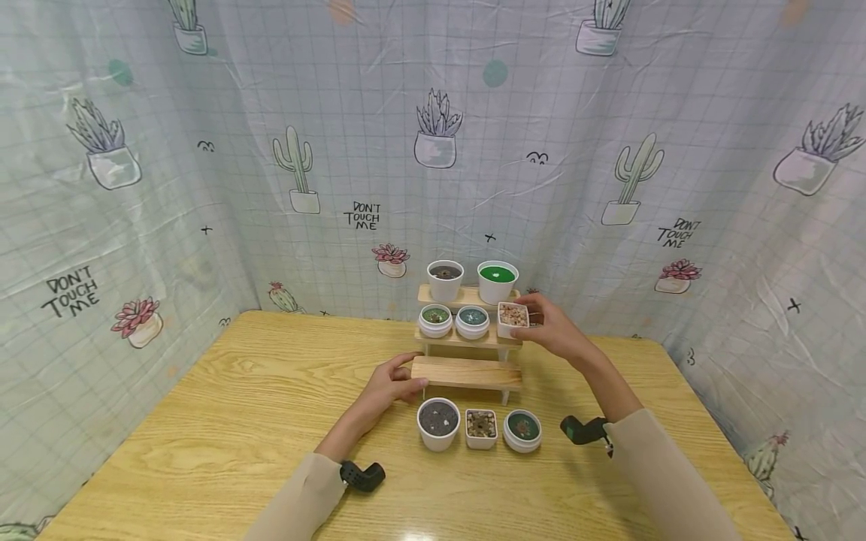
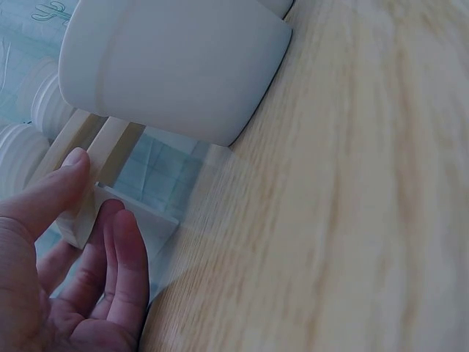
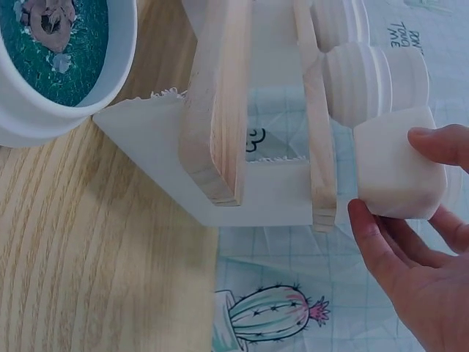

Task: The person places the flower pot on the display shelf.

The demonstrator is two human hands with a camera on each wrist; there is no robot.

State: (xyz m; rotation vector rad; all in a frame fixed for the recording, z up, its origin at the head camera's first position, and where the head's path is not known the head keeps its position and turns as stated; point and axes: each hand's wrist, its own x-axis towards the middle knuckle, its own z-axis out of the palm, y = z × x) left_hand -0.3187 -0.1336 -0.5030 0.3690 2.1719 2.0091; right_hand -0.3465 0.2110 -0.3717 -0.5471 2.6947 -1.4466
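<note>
A three-step wooden plant stand (image 1: pixel 467 371) with white side supports stands on the table. My left hand (image 1: pixel 384 389) holds the left end of its lowest step, the thumb (image 2: pixel 73 158) on the board and the fingers curled beside the white support. At the right end of the middle step, my right hand (image 1: pixel 556 330) pinches a small square white pot (image 1: pixel 513 321) filled with pale pebbles. In the right wrist view, thumb and fingers lie on opposite sides of this pot (image 3: pixel 399 165), close over the step's end. Two round white pots, one with green filling (image 1: pixel 436 321) and one blue-grey (image 1: pixel 472 321), sit to its left.
Two taller white pots stand on the top step, one with grey filling (image 1: pixel 445 282) and one bright green (image 1: pixel 498 282). In front of the stand are a grey-filled round pot (image 1: pixel 438 424), a square pebble pot (image 1: pixel 481 430) and a low dark-green-filled pot (image 1: pixel 522 430). A printed curtain (image 1: pixel 501 188) hangs behind.
</note>
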